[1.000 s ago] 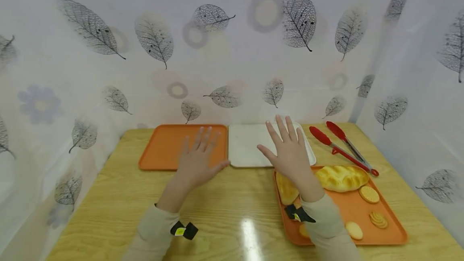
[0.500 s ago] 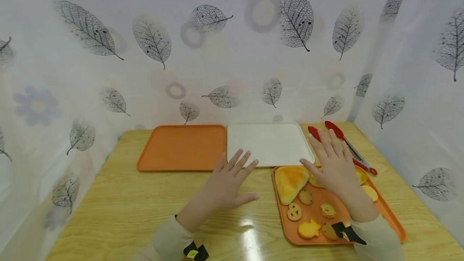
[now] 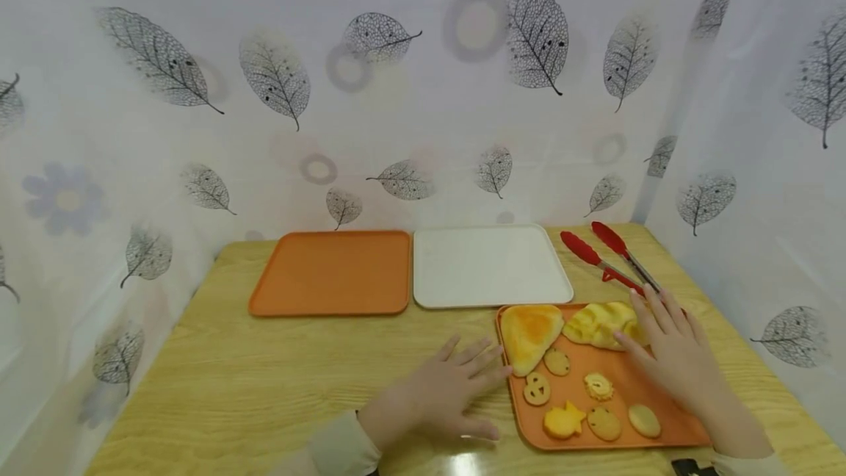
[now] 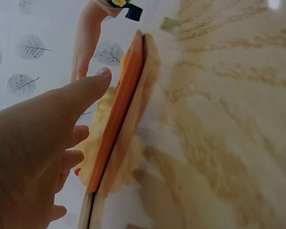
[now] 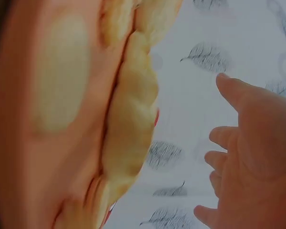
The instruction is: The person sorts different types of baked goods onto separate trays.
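Your right hand [image 3: 687, 358] hangs over the right part of the loaded orange tray [image 3: 624, 373] at lower right of the head view: fingers spread, nothing held. Fingertips overlap the braided bread [image 3: 598, 325] and point up toward the red-tipped tongs [image 3: 611, 239]; contact can't be told. Left hand [image 3: 446, 395], lower centre, also spread and holding nothing, fingertips at that tray's left rim; touching or not, can't tell. Triangular bread [image 3: 529, 333] lies just above those fingertips, pretzel-shaped biscuit [image 3: 537, 388] just right of them, star-ended biscuit [image 3: 564, 421] and plain oval biscuit [image 3: 644, 421] along the tray's near side. White tray [image 3: 489, 267] sits upper centre, second orange tray [image 3: 337, 274] left of it. Judged step: hands set about the food, no pick made. Your next move probably calls for bringing one hand down onto one piece and closing fingers round it.

Left wrist view: thumb extended at centre left, its tip near the tray's edge, other fingers partly hidden behind it; palm side free.

Right wrist view: hand at right, thumb and fingers loose, a visible gap to the bumpy bread mid-frame. Pale biscuit upper left, blurred.
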Demonstrator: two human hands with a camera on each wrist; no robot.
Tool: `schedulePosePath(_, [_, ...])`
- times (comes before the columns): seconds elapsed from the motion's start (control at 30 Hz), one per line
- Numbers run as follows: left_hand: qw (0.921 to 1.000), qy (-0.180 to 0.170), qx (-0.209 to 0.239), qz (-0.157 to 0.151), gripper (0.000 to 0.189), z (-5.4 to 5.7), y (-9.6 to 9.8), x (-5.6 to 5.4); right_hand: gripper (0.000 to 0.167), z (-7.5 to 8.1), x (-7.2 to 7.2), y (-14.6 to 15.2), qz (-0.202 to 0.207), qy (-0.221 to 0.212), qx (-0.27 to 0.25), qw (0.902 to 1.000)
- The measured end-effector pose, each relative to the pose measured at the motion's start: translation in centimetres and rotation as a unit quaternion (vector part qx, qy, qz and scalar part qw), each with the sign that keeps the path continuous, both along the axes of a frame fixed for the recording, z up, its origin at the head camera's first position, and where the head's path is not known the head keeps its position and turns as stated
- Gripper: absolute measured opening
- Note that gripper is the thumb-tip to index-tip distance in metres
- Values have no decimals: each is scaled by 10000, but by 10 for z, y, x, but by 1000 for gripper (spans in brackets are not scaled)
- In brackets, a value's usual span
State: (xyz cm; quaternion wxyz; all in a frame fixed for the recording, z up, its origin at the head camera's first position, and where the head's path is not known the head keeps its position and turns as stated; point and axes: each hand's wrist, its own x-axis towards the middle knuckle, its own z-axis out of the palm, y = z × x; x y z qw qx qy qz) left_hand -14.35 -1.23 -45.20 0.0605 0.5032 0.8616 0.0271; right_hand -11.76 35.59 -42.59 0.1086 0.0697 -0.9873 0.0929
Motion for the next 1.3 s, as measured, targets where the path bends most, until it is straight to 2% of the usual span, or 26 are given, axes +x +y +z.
schedulePosePath(0.13, [9995, -276, -116, -79, 84, -3, 4, 3, 79, -12, 10, 25, -143, -549, -64, 9984])
schedulePosePath(0.3, [9985, -524, -149, -13, 83, 1, 7, 3, 83, -18, 17, 54, -402, -1308, -137, 9905])
schedulePosePath(0.4, [9978, -642, -132, 20, 81, 4, 8, 1, 85, -21, 18, 67, -528, -1626, -173, 9851])
schedulePosePath(0.6, [9967, -801, -87, 16, 79, 7, 7, 0, 85, -29, 17, 80, -535, -1967, -122, 9789])
schedulePosePath(0.8, [9975, -693, -148, 37, 78, 4, 2, 0, 85, -28, 14, 78, -491, -2000, -36, 9785])
schedulePosePath(1.07, [9978, -660, -46, -9, 78, 0, -14, -1, 81, -27, 19, 61, -198, -1659, -85, 9859])
schedulePosePath(1.3, [9982, -550, 214, 63, 78, -5, -37, 6, 79, -26, 26, 40, 29, -1295, 66, 9915])
